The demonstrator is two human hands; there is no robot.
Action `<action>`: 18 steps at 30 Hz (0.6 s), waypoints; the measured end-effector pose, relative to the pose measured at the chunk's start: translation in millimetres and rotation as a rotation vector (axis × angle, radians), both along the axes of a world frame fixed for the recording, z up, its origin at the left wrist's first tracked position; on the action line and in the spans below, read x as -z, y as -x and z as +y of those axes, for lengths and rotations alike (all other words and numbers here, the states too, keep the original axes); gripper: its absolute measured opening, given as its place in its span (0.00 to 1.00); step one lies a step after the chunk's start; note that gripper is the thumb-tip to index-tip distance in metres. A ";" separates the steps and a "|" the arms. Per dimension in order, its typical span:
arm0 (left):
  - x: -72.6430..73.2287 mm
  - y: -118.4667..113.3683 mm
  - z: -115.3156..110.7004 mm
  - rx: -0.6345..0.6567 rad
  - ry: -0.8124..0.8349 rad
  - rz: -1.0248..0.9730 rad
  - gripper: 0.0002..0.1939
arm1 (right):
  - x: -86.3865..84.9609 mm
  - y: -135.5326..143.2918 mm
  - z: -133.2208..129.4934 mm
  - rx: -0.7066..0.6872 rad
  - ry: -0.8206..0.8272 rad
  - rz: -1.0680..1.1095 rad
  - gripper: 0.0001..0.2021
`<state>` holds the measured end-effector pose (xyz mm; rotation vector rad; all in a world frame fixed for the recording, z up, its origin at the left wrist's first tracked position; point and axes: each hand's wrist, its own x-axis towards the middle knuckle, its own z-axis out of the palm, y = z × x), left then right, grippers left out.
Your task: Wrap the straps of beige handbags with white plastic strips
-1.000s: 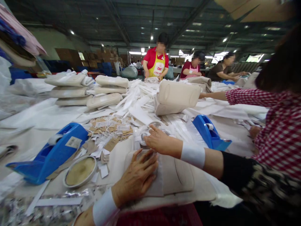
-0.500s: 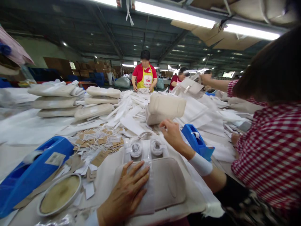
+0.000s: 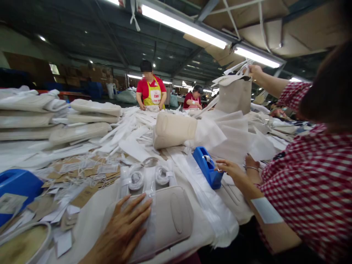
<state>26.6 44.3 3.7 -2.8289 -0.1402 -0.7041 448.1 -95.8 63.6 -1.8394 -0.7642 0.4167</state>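
My left hand [image 3: 121,229] lies flat, fingers spread, on a beige bag [image 3: 173,216] with a clear strip running down its middle. Two rolled straps [image 3: 136,179] in clear wrapping sit at the bag's top end. My right hand [image 3: 233,174] is at the near end of a blue tape dispenser [image 3: 205,165], thumb and forefinger drawn together at its edge. Whatever they pinch is too small to make out. A pale band [image 3: 266,210] is round my right forearm.
Paper tags [image 3: 85,170] with strings are heaped to the left, near another blue dispenser [image 3: 16,194] and a round dish [image 3: 24,244]. Folded bags [image 3: 93,112] are stacked behind. A co-worker in a checked shirt [image 3: 308,176] lifts a bag [image 3: 235,95] close on my right.
My right hand has moved from above the bag's top to the dispenser on the right. My left hand stays on the bag. The view has turned right, and the neighbour's bag is raised.
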 end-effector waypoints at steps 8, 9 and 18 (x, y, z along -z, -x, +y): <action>7.8 -0.6 10.6 0.039 -0.103 0.001 0.26 | 8.3 2.1 6.6 0.140 -0.195 0.116 0.18; 7.8 -0.8 10.8 0.043 -0.098 0.001 0.26 | 7.6 5.2 -0.6 0.160 -0.211 0.108 0.19; 10.2 -2.6 7.9 0.032 0.021 -0.046 0.25 | 37.8 27.7 -45.9 0.179 -0.021 0.079 0.18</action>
